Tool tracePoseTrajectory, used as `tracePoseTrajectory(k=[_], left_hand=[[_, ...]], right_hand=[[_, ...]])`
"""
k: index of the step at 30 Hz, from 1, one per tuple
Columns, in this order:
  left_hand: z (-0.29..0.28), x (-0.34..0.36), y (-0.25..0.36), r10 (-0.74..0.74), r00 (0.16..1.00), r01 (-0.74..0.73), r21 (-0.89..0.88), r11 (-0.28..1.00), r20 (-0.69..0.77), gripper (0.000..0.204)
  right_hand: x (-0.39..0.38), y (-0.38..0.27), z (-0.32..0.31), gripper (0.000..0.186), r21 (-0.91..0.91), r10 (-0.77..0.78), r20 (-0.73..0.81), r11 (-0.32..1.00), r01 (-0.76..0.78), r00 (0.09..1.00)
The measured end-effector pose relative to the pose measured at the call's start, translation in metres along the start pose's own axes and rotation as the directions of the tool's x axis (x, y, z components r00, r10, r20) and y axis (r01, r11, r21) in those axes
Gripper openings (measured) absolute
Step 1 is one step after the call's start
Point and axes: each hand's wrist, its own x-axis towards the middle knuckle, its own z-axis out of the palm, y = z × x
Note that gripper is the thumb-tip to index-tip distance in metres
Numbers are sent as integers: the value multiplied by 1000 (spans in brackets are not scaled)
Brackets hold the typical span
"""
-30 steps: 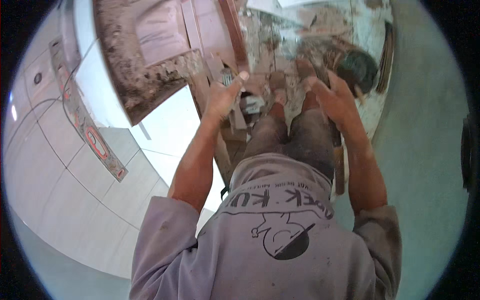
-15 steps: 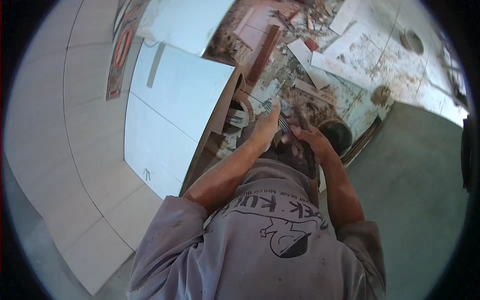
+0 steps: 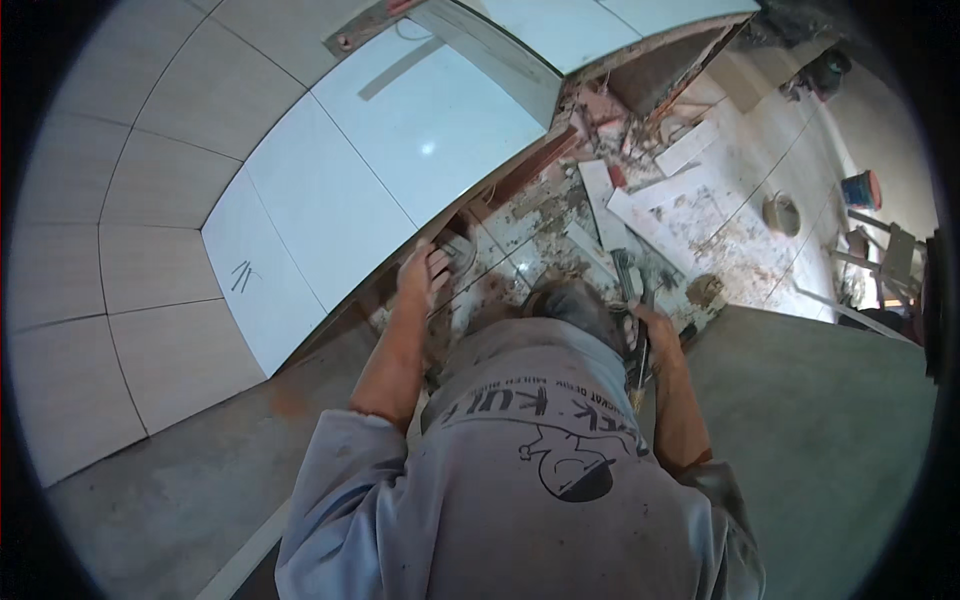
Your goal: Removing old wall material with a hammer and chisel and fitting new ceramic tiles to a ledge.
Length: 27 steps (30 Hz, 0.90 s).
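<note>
My left hand (image 3: pixel 424 274) is by the edge of the white-tiled counter (image 3: pixel 370 190), fingers apart, with nothing seen in it. Close to its fingertips is a grey metal piece (image 3: pixel 460 252), partly hidden below the counter edge; its kind is unclear. My right hand (image 3: pixel 652 328) is closed around a long, dark, narrow tool (image 3: pixel 630 275) that points away from me. The grip covers part of this tool, and I cannot make out its kind. Between the hands, my dark-clad knee (image 3: pixel 572 303) is bent above the littered floor.
Cut tile strips (image 3: pixel 645 235) and rubble lie on the floor ahead. Farther right stand a round container (image 3: pixel 781 214) and a blue bucket (image 3: pixel 861 190). A large grey slab (image 3: pixel 800 400) fills the right side. Beige wall tiles (image 3: pixel 160 260) line the left.
My hands were together at the dark tool and have parted. The left moved left to the counter edge; the right keeps the tool, farther right. The view has turned.
</note>
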Motion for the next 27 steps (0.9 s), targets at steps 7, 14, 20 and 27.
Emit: tracePoseTrajectory(k=[7,14,20,27], left_hand=[[-32,6,13,167,972,-128,-225,966,167,45],[-18,7,19,143,986,-64,-597,799,86,58],[-26,10,18,119,984,-25,-569,822,129,52],[2,20,16,142,982,-53,-529,847,128,51]], right_hand=[[-59,25,34,18,-59,5,-110,998,-12,994],[-92,39,43,14,-142,-50,-150,989,28,987],[-98,52,42,15,-98,-40,-156,995,25,987],[-86,52,35,19,-86,-22,-227,996,3,974]])
